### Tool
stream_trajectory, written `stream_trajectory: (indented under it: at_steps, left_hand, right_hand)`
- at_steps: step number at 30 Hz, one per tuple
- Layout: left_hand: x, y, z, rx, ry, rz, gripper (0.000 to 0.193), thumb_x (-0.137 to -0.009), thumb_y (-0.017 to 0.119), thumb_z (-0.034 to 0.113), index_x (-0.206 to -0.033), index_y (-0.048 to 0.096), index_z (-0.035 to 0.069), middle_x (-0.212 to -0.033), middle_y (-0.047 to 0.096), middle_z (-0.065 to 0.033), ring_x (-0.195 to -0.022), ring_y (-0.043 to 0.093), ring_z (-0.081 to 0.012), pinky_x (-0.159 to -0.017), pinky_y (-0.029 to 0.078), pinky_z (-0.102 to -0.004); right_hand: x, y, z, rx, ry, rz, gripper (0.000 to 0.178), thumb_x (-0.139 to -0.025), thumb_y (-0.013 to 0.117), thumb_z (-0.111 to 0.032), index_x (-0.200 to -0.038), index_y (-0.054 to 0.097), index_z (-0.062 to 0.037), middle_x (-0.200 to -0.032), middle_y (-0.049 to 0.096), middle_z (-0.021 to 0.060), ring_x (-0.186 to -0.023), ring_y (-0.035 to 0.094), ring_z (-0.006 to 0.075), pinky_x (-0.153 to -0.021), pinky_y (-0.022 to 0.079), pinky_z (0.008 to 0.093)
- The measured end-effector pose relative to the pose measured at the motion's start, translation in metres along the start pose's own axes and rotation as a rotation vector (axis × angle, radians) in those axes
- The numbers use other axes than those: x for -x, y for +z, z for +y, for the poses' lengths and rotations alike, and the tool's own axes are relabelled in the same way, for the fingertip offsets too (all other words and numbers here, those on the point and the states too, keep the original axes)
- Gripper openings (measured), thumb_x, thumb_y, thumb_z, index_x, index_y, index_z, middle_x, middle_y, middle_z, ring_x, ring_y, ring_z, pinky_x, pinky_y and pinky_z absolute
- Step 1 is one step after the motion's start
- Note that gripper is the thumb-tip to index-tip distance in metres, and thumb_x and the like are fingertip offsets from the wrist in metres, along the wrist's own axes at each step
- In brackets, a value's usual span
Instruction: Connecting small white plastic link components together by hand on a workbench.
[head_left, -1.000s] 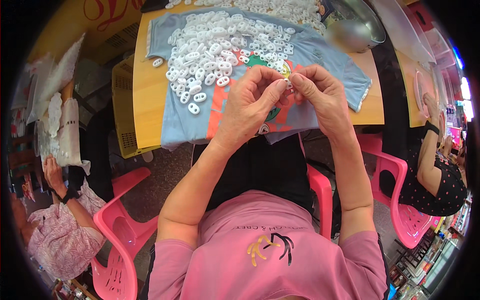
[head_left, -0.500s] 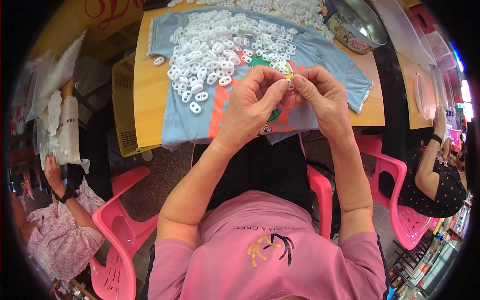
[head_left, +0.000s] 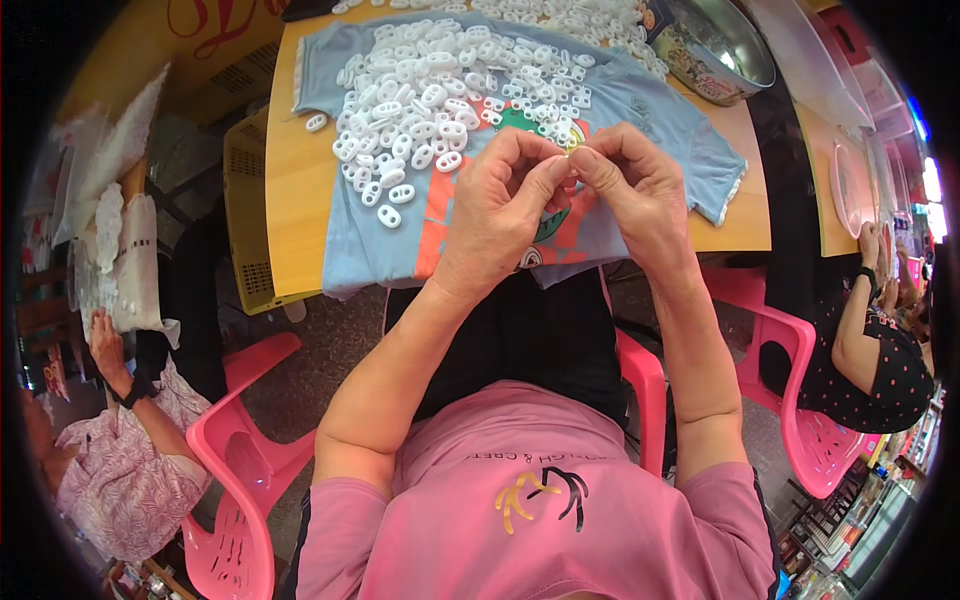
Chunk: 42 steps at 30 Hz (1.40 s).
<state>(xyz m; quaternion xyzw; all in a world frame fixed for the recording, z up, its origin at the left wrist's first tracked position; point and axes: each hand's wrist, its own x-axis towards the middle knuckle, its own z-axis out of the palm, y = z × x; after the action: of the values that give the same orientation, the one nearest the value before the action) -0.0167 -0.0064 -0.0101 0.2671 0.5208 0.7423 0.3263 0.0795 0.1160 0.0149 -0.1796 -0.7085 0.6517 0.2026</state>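
Note:
My left hand (head_left: 500, 195) and my right hand (head_left: 640, 190) meet over the middle of the table, thumbs and forefingers pinched together at the tips. Between them is a small white plastic piece (head_left: 571, 163), mostly covered by the fingers. Just beyond my hands, a heap of white oval plastic pieces with two holes (head_left: 400, 110) lies on a light blue T-shirt (head_left: 360, 250) with an orange and green print. Smaller white two-holed pieces (head_left: 545, 95) are spread to the right of that heap, close to my fingertips.
More white pieces (head_left: 570, 20) lie at the table's far side, beside a round metal tin (head_left: 715, 60). A yellow crate (head_left: 250, 220) stands left of the table (head_left: 290, 200). Pink chairs (head_left: 235, 470) flank me. Other people sit at left and right, one hand (head_left: 108, 350) on white material.
Both hands have shifted slightly left, still pinched together; the small white piece is now more covered. At right, the other person's hand has moved a little.

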Motion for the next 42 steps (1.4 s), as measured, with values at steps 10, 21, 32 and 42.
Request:
stream_trajectory:
  at_steps: [10,21,32,42]
  left_hand:
    - [-0.005,-0.001,0.000,0.122,-0.043,0.069,0.010,-0.095,0.058,0.008,-0.098,0.056,-0.001,-0.084,0.063,-0.0048,-0.071,0.060,-0.0081,-0.063,0.049,-0.0206]
    - [-0.002,-0.002,0.003,0.088,-0.045,0.020,0.015,-0.095,0.060,0.012,-0.100,0.056,-0.002,-0.083,0.064,-0.0058,-0.071,0.061,-0.0097,-0.064,0.050,-0.0227]
    - [-0.001,-0.005,0.001,0.121,-0.064,-0.030,0.014,-0.095,0.060,0.013,-0.099,0.057,0.000,-0.082,0.065,-0.0049,-0.072,0.060,-0.0081,-0.063,0.049,-0.0222]
    - [-0.002,-0.004,0.001,0.114,-0.050,-0.034,0.014,-0.096,0.060,0.013,-0.098,0.057,-0.001,-0.082,0.065,-0.0046,-0.071,0.060,-0.0075,-0.062,0.049,-0.0214]
  right_hand:
    - [-0.009,0.010,0.000,0.012,0.016,0.066,0.018,-0.094,0.064,-0.019,-0.091,0.063,-0.0011,-0.077,0.062,0.0017,-0.067,0.059,0.0061,-0.061,0.050,0.0210]
    - [-0.017,-0.023,-0.015,0.709,-0.507,-0.185,0.010,-0.091,0.062,-0.008,-0.093,0.058,0.0016,-0.083,0.059,0.0098,-0.072,0.059,0.0218,-0.062,0.047,0.0314]
    - [-0.023,-0.022,-0.009,0.694,-0.559,-0.309,0.008,-0.092,0.057,-0.005,-0.090,0.053,0.0013,-0.081,0.051,0.0143,-0.070,0.053,0.0327,-0.062,0.045,0.0374]
    - [-0.015,-0.015,0.008,0.623,-0.585,-0.165,0.006,-0.092,0.057,-0.005,-0.090,0.054,0.0004,-0.079,0.053,0.0120,-0.068,0.053,0.0260,-0.060,0.044,0.0336]
